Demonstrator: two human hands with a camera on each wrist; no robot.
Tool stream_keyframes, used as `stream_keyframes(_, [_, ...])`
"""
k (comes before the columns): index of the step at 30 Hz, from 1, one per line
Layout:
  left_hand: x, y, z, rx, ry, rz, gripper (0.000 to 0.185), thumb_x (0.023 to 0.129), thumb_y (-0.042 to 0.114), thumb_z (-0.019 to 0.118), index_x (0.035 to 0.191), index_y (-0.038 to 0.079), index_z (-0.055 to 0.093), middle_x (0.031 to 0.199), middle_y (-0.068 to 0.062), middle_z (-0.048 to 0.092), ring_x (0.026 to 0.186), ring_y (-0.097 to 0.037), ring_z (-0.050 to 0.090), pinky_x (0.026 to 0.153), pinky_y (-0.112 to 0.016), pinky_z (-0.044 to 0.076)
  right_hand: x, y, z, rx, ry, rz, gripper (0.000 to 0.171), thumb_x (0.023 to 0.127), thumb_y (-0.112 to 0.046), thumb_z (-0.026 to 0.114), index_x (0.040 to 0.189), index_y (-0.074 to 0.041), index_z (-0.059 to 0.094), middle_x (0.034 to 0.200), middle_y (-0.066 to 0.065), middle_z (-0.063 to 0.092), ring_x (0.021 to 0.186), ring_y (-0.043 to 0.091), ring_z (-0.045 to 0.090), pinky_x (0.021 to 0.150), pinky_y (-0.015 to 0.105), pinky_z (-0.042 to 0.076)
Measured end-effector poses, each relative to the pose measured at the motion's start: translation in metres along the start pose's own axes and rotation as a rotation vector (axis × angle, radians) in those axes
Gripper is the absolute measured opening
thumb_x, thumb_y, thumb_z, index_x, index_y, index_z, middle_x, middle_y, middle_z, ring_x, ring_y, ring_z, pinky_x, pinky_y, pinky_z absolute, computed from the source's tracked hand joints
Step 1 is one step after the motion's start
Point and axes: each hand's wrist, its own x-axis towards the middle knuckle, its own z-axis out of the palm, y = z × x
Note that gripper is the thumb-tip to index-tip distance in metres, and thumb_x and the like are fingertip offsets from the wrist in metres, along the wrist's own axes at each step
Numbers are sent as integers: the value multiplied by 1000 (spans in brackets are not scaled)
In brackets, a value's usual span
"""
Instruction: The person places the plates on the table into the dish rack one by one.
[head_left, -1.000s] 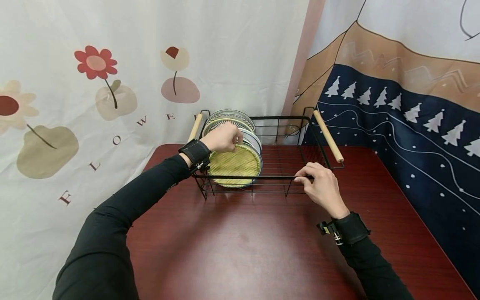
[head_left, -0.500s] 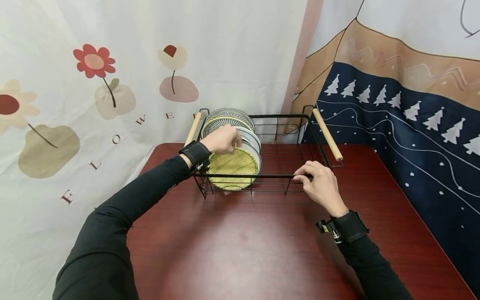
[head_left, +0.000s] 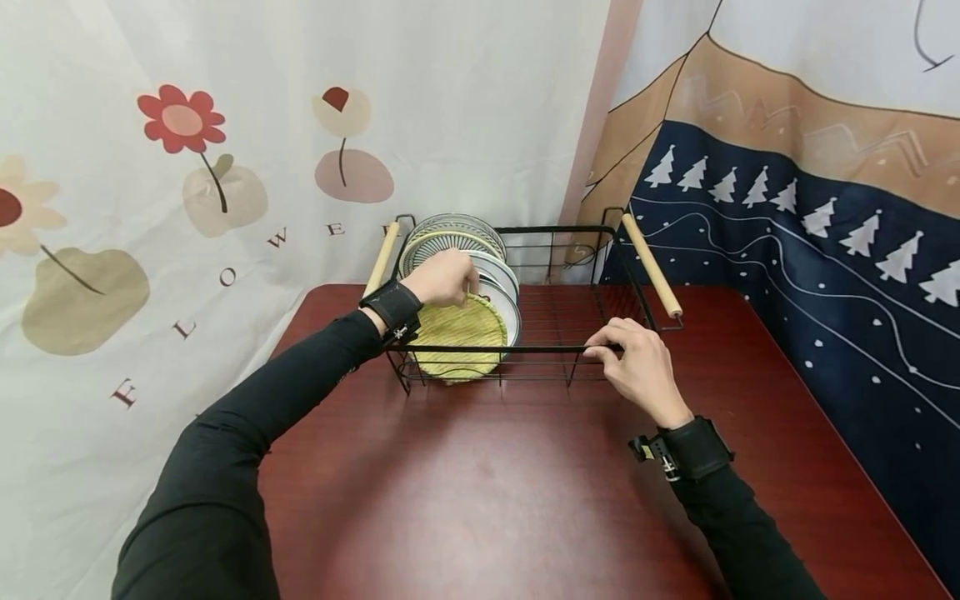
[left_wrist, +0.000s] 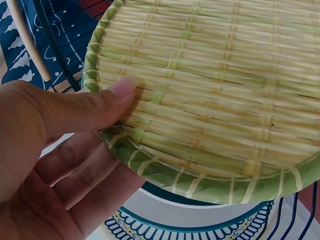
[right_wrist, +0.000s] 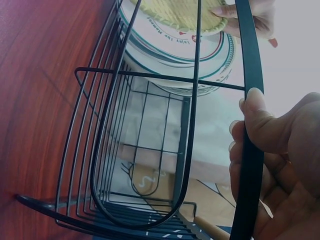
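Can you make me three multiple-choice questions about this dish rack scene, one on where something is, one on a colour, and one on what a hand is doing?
1. Where does the woven plate stand?
A. flat on the table
B. at the near end of the row of plates in the black wire rack
C. outside the rack

2. What colour is the table?
A. dark red-brown
B. white
C. green

3. What is the right hand doing?
A. lying flat on the table
B. holding a plate
C. gripping the rack's front rail

Answers:
1 B: it stands on edge in front of the other plates.
2 A: the top is reddish wood.
3 C: its fingers curl round the rail.
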Motion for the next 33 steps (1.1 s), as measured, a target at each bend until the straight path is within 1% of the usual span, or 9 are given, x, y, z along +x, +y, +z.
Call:
stream_keyframes(3, [1,-2,2,-22,3,-15,18,77,0,83,94,7,80,90,-8,77,84,-22,70,80,-35,59,0,0,1,4,-5,5,8,83,-12,83,88,-16,78,87,-1,70,69,14,57,56,28,40])
stream_keyframes(8, [0,-4,7,-38,18,-4,13,76,0,84,86,6,79,86,-8,77,81,-23,70,79,-36,60,-2,0,3,14,-24,15,8,83,-11,83,87,-16,78,87,0,70,65,15,55,54,27,39])
stream_keyframes(10, [0,-4,8,-25,36,4,12,75,0,85,83,6,78,85,-7,77,82,-23,71,81,-36,60,-2,0,3,14,-22,13,8,83,-11,83,87,-16,78,87,0,70,65,14,55,54,27,39])
stream_keyframes(15, [2,0,8,8,69,-3,12,73,4,87,75,9,75,79,-5,75,78,-22,69,81,-36,59,0,0,2,11,-5,6,8,83,-11,84,87,-16,79,85,-2,70,68,12,56,55,28,40])
stream_keyframes(21, [5,7,10,80,109,25,14,70,7,86,69,13,73,76,-2,74,79,-21,68,80,-38,58,1,1,1,4,0,6,8,82,-11,84,87,-16,79,85,-2,70,70,13,57,56,29,40])
stream_keyframes(23, [6,9,12,100,109,36,14,70,8,86,69,14,74,76,-1,75,79,-21,69,79,-38,59,2,0,2,4,0,9,8,82,-11,84,87,-15,79,85,-2,70,70,13,56,56,29,40])
stream_keyframes(26, [7,11,13,105,97,50,13,72,8,85,70,15,74,75,0,75,77,-20,69,77,-37,59,1,1,2,6,-2,10,8,82,-11,84,87,-15,79,85,-2,70,69,13,56,56,28,40])
stream_keyframes(33, [11,16,13,106,76,48,14,73,6,86,71,14,74,76,0,74,79,-21,68,80,-38,59,0,1,1,5,0,18,8,83,-12,84,87,-16,79,86,-2,71,66,14,54,55,28,39])
